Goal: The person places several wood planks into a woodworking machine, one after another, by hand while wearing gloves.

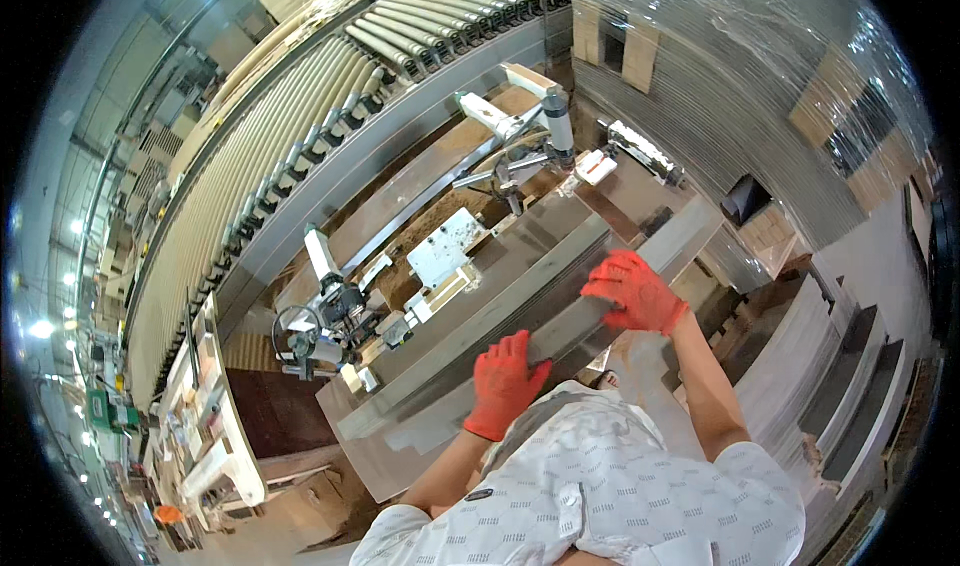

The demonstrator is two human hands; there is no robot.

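A long grey board (570, 328) lies slantwise in front of me, from lower left to upper right, along the near side of a machine bench. My left hand (503, 386), in a red glove, is at its near edge, fingers over the top and thumb apart at the edge. Farther right, my right hand (637, 293), also in a red glove, has its fingers bent over the same board. The undersides of both grips are hidden. Another grey panel (500, 281) lies beyond, on the bench.
Machine heads with cables stand at the bench's left (340, 296) and far right (557, 126). A white metal plate (445, 246) sits between them. Beyond runs a roller conveyor (300, 156). Wrapped stacks of sheets (690, 76) rise at the right; a cluttered worktable (225, 436) stands left.
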